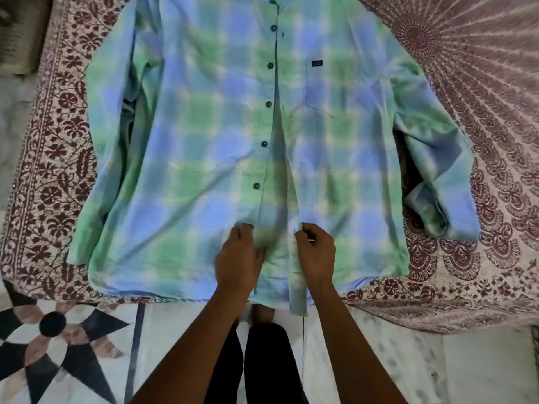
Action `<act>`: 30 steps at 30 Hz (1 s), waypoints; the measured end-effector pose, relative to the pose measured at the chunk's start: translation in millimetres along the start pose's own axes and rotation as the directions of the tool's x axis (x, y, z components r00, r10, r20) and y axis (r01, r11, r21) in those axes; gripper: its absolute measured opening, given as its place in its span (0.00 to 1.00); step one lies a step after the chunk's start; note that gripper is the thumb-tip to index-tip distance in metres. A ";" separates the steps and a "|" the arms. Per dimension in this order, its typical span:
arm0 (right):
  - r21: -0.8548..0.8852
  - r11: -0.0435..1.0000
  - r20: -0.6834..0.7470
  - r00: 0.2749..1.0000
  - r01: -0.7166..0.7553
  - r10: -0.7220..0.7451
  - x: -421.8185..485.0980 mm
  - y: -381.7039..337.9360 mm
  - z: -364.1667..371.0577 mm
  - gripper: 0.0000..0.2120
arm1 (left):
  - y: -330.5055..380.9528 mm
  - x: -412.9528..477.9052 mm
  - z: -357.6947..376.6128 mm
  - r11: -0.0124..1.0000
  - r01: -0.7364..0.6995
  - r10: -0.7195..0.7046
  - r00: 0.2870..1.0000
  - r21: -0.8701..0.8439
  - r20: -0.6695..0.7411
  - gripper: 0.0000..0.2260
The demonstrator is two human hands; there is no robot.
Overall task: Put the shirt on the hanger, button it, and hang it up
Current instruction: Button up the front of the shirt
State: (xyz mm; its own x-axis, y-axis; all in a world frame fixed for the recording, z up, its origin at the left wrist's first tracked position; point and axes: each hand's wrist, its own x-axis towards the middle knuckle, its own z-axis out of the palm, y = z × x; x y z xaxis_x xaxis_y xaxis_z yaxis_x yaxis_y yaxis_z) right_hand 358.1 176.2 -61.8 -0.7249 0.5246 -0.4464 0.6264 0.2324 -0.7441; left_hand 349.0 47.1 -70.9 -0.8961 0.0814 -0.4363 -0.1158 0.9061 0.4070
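Both hands work at the near hem of a shirt (204, 147) spread flat, front up, on a patterned bedspread (466, 97). Left hand (239, 258) rests fingers-down on the left front panel, closed around the cloth edge near the lowest part of the button strip. Right hand (316, 255) pinches the edge of the right front panel between thumb and fingers, lifting it slightly. A narrow gap lies between the two edges near the hem, narrowing toward the far collar.

Green and blue checks cover the shirt, and a chest pocket (320, 83) sits on its right side. Five dark buttons (264, 144) run up the left panel, all showing, so the front looks unfastened along most of its length. Whether a hanger is inside the shoulders cannot be told; none is visible. Judging from this, buttoning is only starting, from the bottom, and hanging up is still to come. Sleeves lie folded along both sides.
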 end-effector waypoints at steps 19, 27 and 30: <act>0.290 0.880 0.256 0.917 -0.375 0.306 19.9 4.1 -4.1 0.09 | 1.3 19.6 8.9 0.927 -0.038 -0.008 0.993 -0.373 -0.120 0.08; 0.106 0.949 0.247 0.933 -0.296 0.264 23.8 -2.7 6.4 0.01 | 9.9 26.9 8.2 0.967 -0.046 0.026 0.996 -0.252 -0.085 0.06; 0.001 0.974 0.235 0.947 -0.227 0.220 27.1 -2.6 11.6 0.01 | 13.7 33.6 6.1 0.964 -0.034 0.017 0.998 -0.265 -0.066 0.02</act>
State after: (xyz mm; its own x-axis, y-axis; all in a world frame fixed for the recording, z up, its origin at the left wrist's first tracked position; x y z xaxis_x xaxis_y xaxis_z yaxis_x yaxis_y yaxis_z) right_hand 333.5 180.3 -77.7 -0.6156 0.3552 -0.7035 0.7743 0.1066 -0.6237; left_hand 320.0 64.8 -84.9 -0.9241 0.0691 -0.3758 -0.1950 0.7605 0.6194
